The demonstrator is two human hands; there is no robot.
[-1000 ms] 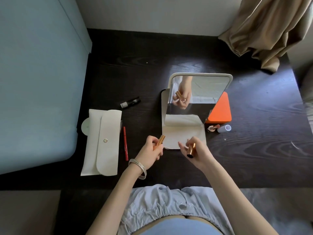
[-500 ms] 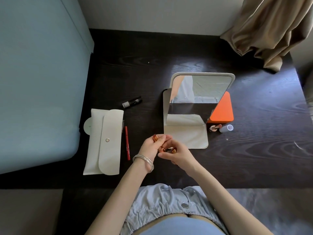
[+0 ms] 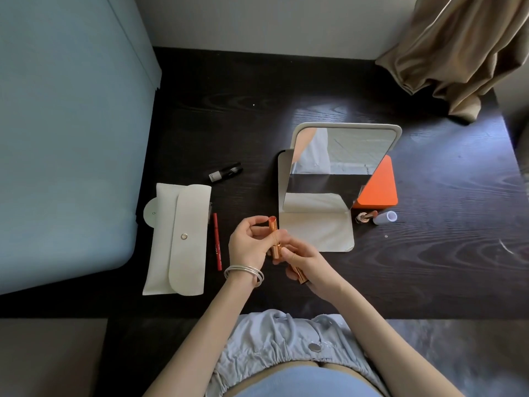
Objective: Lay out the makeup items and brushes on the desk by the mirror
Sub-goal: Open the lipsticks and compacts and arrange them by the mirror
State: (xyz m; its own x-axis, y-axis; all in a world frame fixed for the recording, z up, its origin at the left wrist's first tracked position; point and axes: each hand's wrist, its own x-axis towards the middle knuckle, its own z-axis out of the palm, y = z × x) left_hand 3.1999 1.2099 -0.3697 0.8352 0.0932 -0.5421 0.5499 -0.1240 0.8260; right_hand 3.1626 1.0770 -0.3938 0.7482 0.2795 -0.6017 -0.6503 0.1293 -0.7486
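Holding things close to my body, I have my right hand (image 3: 307, 260) curled around a gold lipstick cap (image 3: 299, 275), its fingertips meeting my left hand (image 3: 249, 243) just above the dark desk (image 3: 429, 267). My left hand, with silver bangles (image 3: 244, 273) at the wrist, grips the gold lipstick tube (image 3: 274, 237) upright, the orange tip showing at the top. Whether cap and tube touch I cannot tell.

Left of my hands a red lip pencil (image 3: 217, 242) lies lengthwise beside a cream pouch (image 3: 179, 239) with a snap flap. Just past my fingers sits the base of the standing mirror (image 3: 340, 167), tilted back and reflecting a pale garment. Right of that base lie a small gold-capped item (image 3: 365, 216) and a lilac tube (image 3: 385, 217), nearly touching each other. Behind them, partly hidden by the mirror, is an orange box (image 3: 379, 187). Farther left and back lies a small black tube (image 3: 226, 172). At the far right corner a tan curtain (image 3: 458, 53) drapes onto the desk.
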